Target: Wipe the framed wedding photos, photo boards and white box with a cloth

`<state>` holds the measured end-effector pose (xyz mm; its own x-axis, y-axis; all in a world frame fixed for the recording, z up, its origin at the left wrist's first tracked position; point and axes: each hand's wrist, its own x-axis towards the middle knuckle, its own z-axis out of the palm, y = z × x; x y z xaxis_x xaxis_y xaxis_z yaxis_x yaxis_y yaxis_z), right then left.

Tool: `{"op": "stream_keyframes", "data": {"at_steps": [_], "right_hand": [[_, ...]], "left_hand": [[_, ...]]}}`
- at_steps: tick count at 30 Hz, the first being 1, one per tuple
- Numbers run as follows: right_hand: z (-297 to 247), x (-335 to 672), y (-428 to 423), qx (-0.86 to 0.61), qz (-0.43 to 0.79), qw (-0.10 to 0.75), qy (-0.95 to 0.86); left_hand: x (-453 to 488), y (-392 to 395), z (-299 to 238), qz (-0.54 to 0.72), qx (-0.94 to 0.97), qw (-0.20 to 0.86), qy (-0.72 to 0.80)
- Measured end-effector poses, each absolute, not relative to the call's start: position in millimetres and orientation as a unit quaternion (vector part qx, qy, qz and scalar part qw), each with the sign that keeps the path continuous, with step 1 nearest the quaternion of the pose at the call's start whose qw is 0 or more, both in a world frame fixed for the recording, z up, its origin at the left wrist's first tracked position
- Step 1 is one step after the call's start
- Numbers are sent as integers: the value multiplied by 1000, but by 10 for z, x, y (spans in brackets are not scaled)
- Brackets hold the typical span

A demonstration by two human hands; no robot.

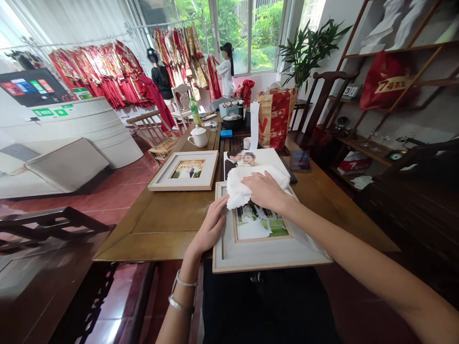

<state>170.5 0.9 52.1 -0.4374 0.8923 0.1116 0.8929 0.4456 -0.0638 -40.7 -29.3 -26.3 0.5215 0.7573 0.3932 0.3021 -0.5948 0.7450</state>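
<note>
In front of me a pale wooden picture frame (272, 258) lies on the brown table, its near edge jutting past the table's edge. A photo with green grass and white fabric shows inside its wide mat. My right hand (264, 190) presses a white cloth (238, 184) down over the frame's far part. Along the frame's left side rests my left hand (214, 220), fingers stretched and near the cloth's corner. The cloth hides the frame's far edge and the top of the photo. Just beyond, a couple's portrait print (231, 165) is partly covered.
Another framed photo (184, 170) lies to the left on the table (161, 215). Farther back are a lidded white mug (198, 136), a red-and-gold bag (275, 119), a green bottle (194, 112) and a blue box (226, 134). Two people stand by racks of red garments.
</note>
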Motion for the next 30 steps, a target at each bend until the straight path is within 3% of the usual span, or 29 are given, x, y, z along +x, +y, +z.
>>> {"op": "stream_keyframes", "data": {"at_steps": [9, 18, 30], "right_hand": [[463, 1683, 161, -399, 42, 42, -915], [387, 2500, -212, -575, 28, 24, -817], [307, 2662, -784, -550, 116, 42, -826]], "left_hand": [[-424, -282, -313, 360, 811, 310, 342], [-416, -299, -265, 354, 815, 302, 345], [-275, -302, -21, 365, 803, 254, 396]]}}
